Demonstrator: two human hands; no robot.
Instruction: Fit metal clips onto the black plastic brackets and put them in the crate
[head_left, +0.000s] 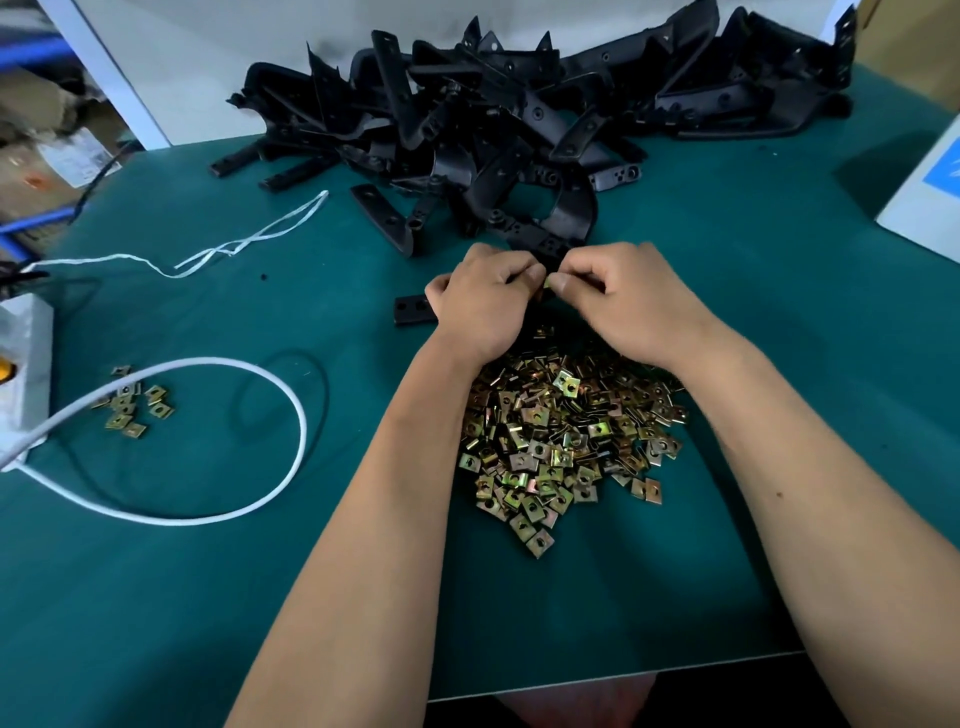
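Observation:
My left hand grips a black plastic bracket whose flat end with two holes sticks out to the left; most of it is hidden under my fingers. My right hand pinches a small brass-coloured metal clip against the bracket, right where the two hands meet. Beneath my wrists lies a large heap of loose metal clips on the green mat. A big pile of black brackets fills the back of the table. No crate is identifiable in view.
A few stray clips lie at the left beside a looping white cable and a white power strip. White string trails across the mat. A white box stands at the right edge. The table's front edge is near.

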